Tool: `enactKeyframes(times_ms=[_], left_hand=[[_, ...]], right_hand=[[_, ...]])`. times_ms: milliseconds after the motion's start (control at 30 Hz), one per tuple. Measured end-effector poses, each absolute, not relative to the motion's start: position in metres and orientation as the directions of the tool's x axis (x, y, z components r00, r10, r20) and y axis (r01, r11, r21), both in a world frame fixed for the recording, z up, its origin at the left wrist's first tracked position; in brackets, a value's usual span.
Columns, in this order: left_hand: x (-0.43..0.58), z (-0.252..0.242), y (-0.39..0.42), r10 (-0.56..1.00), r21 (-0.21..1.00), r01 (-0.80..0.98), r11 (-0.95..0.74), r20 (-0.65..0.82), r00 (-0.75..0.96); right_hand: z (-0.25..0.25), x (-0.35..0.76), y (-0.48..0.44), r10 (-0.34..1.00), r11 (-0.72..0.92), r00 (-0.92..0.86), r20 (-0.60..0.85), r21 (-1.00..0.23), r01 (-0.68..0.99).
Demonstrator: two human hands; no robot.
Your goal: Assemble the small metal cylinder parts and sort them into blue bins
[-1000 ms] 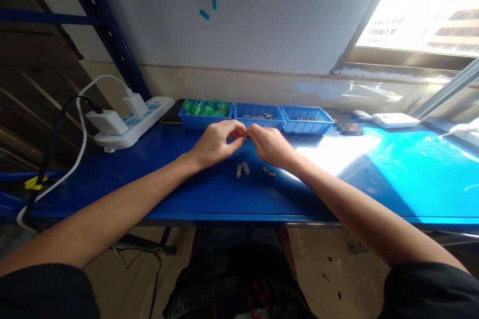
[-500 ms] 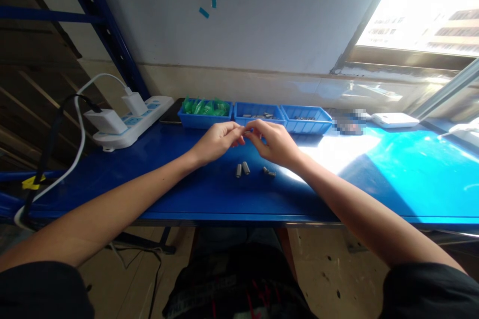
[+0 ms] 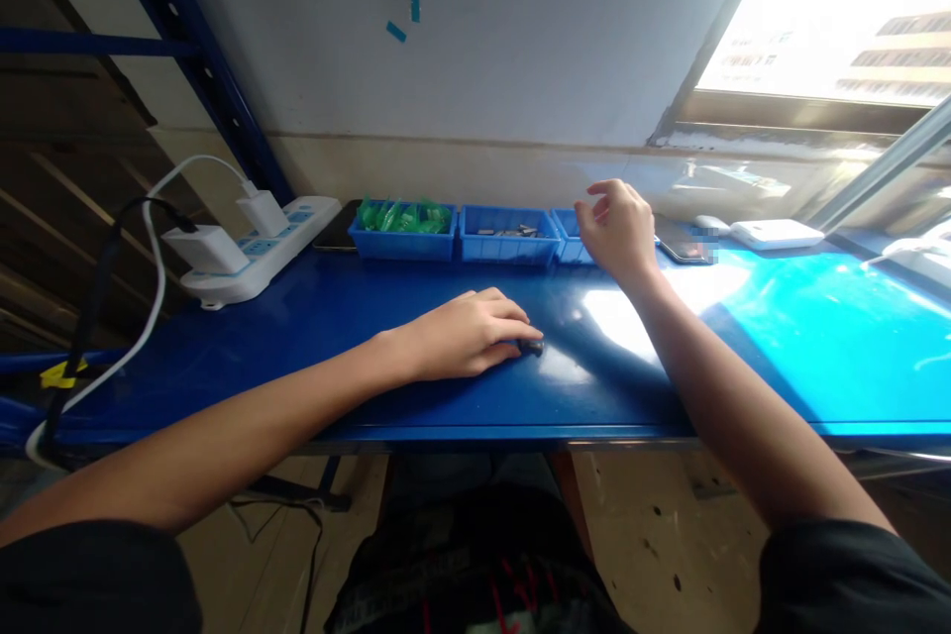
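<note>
My left hand (image 3: 479, 335) rests low over the blue table, its fingertips closed on a small dark metal part (image 3: 532, 347) at the tabletop. Its palm and fingers hide the surface beneath them. My right hand (image 3: 620, 226) is raised over the right-hand blue bin (image 3: 571, 236), with thumb and forefinger apart and nothing visible between them. That hand covers most of the bin, so its contents are hidden. Beside it, the middle blue bin (image 3: 508, 251) contains small grey metal pieces (image 3: 526, 231).
A left blue bin (image 3: 401, 246) is filled with green plastic (image 3: 407, 216). Further left lies a white power strip (image 3: 308, 218) with plugged-in adapters and cables. A phone (image 3: 682, 246) and a white box (image 3: 777, 234) lie at right. The table's front edge (image 3: 475, 432) runs close to my body.
My hands have parted. The left came down and right onto the small metal part; the right went up and right to the bin. The two metal cylinders are now out of sight.
</note>
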State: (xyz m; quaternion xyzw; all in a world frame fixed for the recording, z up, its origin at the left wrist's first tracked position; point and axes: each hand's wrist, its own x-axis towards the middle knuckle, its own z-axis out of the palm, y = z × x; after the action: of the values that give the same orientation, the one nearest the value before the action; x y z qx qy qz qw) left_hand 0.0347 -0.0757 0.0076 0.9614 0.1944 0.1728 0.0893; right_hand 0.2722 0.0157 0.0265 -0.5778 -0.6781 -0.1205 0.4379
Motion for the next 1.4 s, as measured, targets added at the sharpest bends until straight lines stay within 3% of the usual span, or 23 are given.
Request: enactKeyframes(times_ms=[233,367,533,700,867,1400], left_hand=[[0.028,0.005,-0.072,0.547,0.321,0.459,-0.828,0.285,0.787],[0.025,0.005,-0.067,0.621,0.369,0.513,-0.775,0.296,0.726],[0.019,0.006,-0.057,0.679,0.422,0.534,-0.733,0.406,0.611],[0.009,0.007,-0.044,0.783,0.611,0.491,-0.622,0.456,0.423],[0.008,0.003,-0.039,0.825,0.728,0.406,-0.552,0.408,0.391],[0.017,0.007,-0.044,0.911,0.932,0.172,-0.319,0.252,0.326]], right_hand=[[0.025,0.213,-0.026,0.636,0.620,-0.265,0.725,-0.276,0.735],[0.017,0.197,-0.039,0.638,0.679,-0.374,0.673,-0.263,0.685],[0.008,0.198,-0.032,0.650,0.719,-0.419,0.634,-0.334,0.609],[0.010,0.204,-0.031,0.613,0.763,-0.476,0.631,-0.317,0.563],[0.010,0.201,-0.037,0.567,0.816,-0.615,0.547,-0.270,0.512],[0.003,0.199,-0.033,0.611,0.789,-0.586,0.533,-0.341,0.512]])
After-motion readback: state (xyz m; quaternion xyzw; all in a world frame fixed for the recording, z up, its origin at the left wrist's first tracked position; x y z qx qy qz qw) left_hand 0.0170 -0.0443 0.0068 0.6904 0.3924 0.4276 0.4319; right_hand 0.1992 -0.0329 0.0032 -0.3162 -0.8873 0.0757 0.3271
